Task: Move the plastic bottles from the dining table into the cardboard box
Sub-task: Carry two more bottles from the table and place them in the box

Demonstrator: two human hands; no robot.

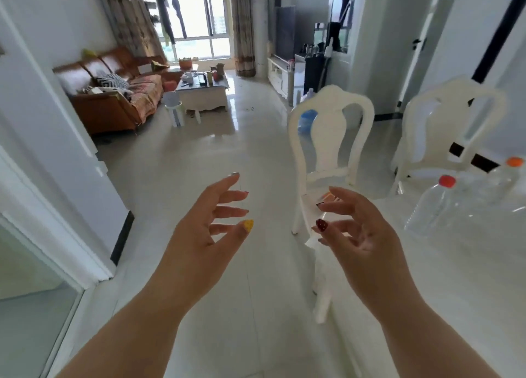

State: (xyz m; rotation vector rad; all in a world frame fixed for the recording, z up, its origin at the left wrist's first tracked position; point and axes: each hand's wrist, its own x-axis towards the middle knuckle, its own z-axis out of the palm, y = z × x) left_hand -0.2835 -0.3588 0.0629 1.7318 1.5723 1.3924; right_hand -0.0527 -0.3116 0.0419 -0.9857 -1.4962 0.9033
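Note:
Two clear plastic bottles stand on the white dining table at the right edge: one with a red cap, one with an orange cap farther back. My left hand and my right hand are raised in front of me over the floor, palms facing each other, fingers spread, holding nothing. My right hand is to the left of the red-capped bottle, apart from it. No cardboard box is in view.
A white chair stands just beyond my right hand at the table's near corner; a second white chair is behind the table. A door frame is at the left. Sofa and coffee table lie far ahead.

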